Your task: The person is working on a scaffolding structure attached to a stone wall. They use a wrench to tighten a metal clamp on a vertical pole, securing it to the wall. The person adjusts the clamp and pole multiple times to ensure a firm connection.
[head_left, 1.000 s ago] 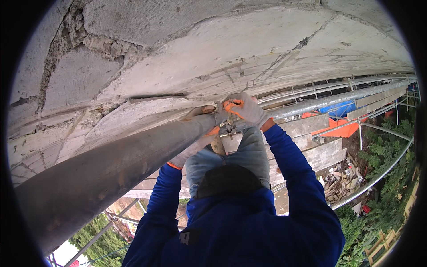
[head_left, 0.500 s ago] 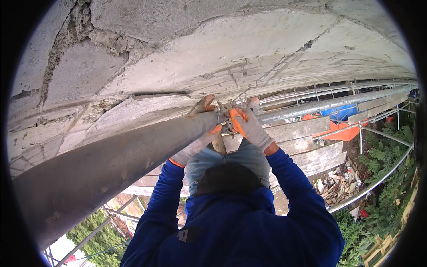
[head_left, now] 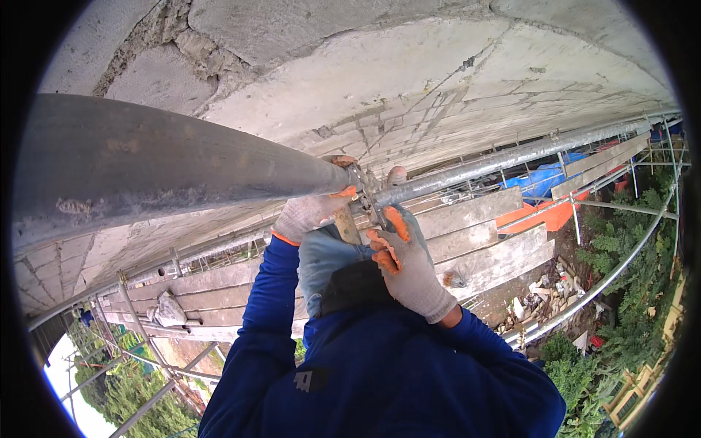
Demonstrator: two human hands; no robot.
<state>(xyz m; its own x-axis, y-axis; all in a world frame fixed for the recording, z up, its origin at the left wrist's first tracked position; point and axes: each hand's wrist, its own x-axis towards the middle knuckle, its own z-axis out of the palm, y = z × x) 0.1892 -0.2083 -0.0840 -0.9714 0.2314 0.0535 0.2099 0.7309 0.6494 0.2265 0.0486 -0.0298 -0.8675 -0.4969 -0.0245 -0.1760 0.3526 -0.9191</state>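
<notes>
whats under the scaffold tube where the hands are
Below the scaffold tube lie wooden planks, and further down rubble and green plants. The left hand, right hand and blue sleeves hide what lies directly beneath the joint.

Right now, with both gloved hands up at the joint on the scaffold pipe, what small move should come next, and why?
Probably bring the right hand up onto the metal coupler. The left hand already wraps the thick pipe beside the coupler, while the right hand's fingers sit just below it, not clearly gripping anything.

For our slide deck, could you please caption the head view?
Gloved left hand and right hand work at a coupler joining scaffold tubes beside a cracked concrete wall.
</notes>
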